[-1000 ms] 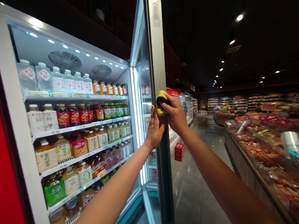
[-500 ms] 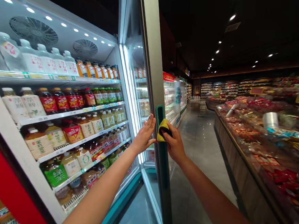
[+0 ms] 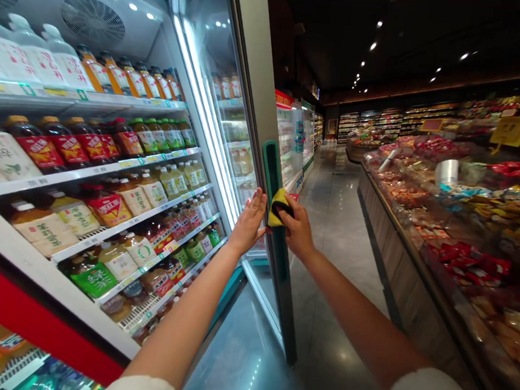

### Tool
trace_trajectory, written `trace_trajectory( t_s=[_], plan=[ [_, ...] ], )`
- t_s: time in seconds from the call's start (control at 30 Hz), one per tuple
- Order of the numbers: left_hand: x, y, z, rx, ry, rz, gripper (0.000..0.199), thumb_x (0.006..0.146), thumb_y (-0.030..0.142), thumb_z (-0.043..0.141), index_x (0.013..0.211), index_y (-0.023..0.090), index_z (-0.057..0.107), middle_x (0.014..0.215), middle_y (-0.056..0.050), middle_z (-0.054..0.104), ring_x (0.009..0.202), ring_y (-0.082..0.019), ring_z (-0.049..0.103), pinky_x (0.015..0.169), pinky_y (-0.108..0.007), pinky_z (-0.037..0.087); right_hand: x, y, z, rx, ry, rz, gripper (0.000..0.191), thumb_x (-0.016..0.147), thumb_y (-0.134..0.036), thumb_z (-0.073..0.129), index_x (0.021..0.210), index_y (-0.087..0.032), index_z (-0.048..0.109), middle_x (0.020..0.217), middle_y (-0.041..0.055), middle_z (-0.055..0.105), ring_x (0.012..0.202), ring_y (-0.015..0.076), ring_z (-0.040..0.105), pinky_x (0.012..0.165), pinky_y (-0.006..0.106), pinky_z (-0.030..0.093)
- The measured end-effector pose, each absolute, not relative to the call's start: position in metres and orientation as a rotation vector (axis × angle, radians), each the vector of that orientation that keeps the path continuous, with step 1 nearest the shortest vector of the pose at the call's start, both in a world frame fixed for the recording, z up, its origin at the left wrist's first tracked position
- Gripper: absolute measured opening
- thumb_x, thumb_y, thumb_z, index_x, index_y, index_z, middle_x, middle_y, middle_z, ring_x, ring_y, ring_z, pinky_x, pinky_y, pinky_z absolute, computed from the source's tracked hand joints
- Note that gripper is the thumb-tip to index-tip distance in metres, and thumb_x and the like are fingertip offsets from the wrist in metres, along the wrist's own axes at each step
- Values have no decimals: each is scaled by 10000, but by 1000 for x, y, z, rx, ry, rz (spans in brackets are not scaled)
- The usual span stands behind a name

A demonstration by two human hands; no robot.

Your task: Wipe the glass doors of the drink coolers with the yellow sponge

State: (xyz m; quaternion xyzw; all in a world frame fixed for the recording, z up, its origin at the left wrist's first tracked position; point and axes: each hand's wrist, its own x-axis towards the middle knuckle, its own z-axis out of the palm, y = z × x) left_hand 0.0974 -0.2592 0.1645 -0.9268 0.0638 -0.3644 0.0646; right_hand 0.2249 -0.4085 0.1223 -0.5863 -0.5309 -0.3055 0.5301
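An open glass door with a grey metal frame [image 3: 252, 58] stands out from a lit drinks cooler. My left hand [image 3: 246, 224] is open, its fingers stretched upward against the inner side of the door edge. On the other side, my right hand [image 3: 299, 228] grips a yellow and black cloth [image 3: 277, 207], which lies against the green handle strip [image 3: 271, 166] of the door. Part of the cloth is hidden by the fingers.
Shelves of bottles [image 3: 83, 144] fill the cooler on the left, with a red panel [image 3: 33, 316] below. To the right, a long display counter [image 3: 398, 252] holds packaged goods beside a shiny floor aisle [image 3: 330, 206]. More coolers stand farther back.
The view has shifted closer to the door and cooler, and both sleeves now show. The door appears swung slightly, with both hands still at its edge and the cloth against the handle strip.
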Motion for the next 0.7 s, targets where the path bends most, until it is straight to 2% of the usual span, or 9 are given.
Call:
trace_trajectory(
  t_s=[0.07, 0.13, 0.3, 0.37, 0.47, 0.6, 0.7],
  plan=[
    [97, -260, 161, -2805, 159, -1086, 1215, 814, 227, 787, 1625, 218, -119, 1676, -270, 44, 1562, -318, 64, 1254, -570, 209, 220, -415, 90, -1403, -1274, -692, 368, 946, -197, 513, 1227, -283, 735, 1497, 80, 563, 1342, 293, 550, 1123, 524, 458],
    [99, -261, 162, -2802, 142, -1086, 1190, 818, 255, 786, 1631, 197, -81, 1674, -278, 61, 1561, -323, 65, 1252, -582, 201, 220, -418, 81, -1413, -1263, -670, 355, 948, -195, 507, 1191, -280, 750, 1473, 77, 585, 1312, 293, 573, 1106, 530, 470],
    [103, -267, 155, -2809, 96, -1123, 1008, 890, 215, 683, 1641, 197, 11, 1686, -250, 112, 1566, -314, 89, 1248, -603, 213, 231, -410, 114, -1427, -1215, -672, 356, 924, -205, 552, 1212, -289, 744, 1510, 60, 551, 1362, 295, 525, 1136, 523, 443],
    [102, -271, 144, -2836, 87, -1122, 973, 891, 193, 667, 1642, 198, 48, 1687, -241, 144, 1567, -313, 115, 1249, -603, 219, 231, -410, 111, -1435, -1213, -666, 381, 913, -203, 564, 1242, -301, 728, 1524, 48, 537, 1383, 284, 504, 1150, 510, 435],
    [98, -277, 124, -2876, 31, -1085, 979, 865, 186, 695, 1638, 181, 94, 1680, -248, 168, 1566, -327, 131, 1245, -609, 233, 223, -419, 71, -1466, -1242, -613, 398, 900, -176, 547, 1228, -305, 731, 1509, 47, 553, 1374, 276, 514, 1142, 507, 449],
    [90, -286, 108, -2871, -65, -1074, 911, 888, 206, 669, 1630, 152, 142, 1670, -258, 195, 1564, -333, 144, 1231, -620, 269, 210, -438, 8, -1496, -1298, -501, 374, 910, -136, 491, 1120, -270, 770, 1402, 85, 639, 1265, 286, 597, 1059, 524, 514],
    [82, -292, 111, -2833, -116, -1077, 817, 929, 194, 593, 1626, 151, 170, 1671, -236, 227, 1567, -311, 153, 1238, -596, 278, 212, -439, 9, -1465, -1331, -477, 352, 935, -155, 469, 1050, -252, 788, 1371, 107, 656, 1221, 299, 618, 1031, 542, 524]
  ],
)
